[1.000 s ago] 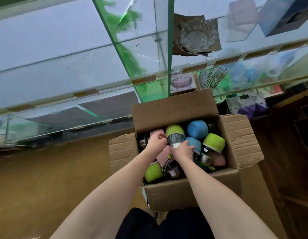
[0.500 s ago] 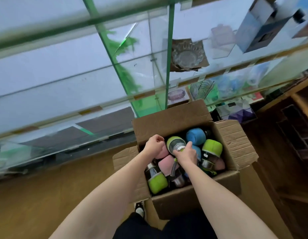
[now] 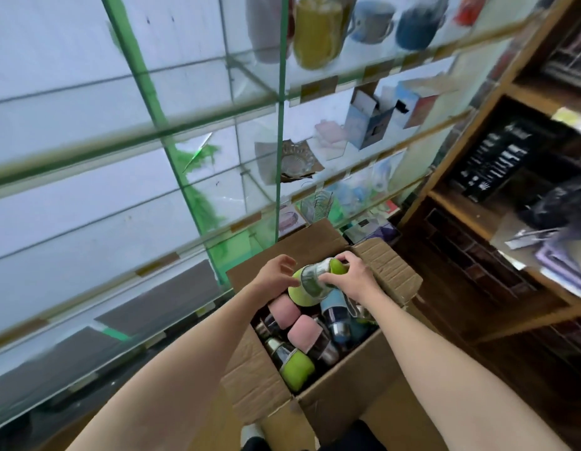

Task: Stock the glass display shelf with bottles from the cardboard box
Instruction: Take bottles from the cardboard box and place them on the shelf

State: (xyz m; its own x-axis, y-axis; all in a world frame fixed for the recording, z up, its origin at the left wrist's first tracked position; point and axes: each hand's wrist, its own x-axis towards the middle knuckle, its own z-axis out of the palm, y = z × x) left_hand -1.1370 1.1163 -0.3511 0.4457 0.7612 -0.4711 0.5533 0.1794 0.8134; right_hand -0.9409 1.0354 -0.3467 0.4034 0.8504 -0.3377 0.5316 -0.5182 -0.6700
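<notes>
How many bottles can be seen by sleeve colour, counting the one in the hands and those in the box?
Green: 2, the held bottle and one in the cardboard box near its front
Pink: 2
Blue: 1
Total: 5 clearly visible; others lie partly hidden.

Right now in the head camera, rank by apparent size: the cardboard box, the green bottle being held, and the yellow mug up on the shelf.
1. Cardboard box
2. Yellow mug
3. Green bottle
The mug and bottle look close; differing distance leaves that order unsure.

Both arms reach forward; right hand (image 3: 349, 277) grips, left hand (image 3: 276, 276) fingers loosely curled
</notes>
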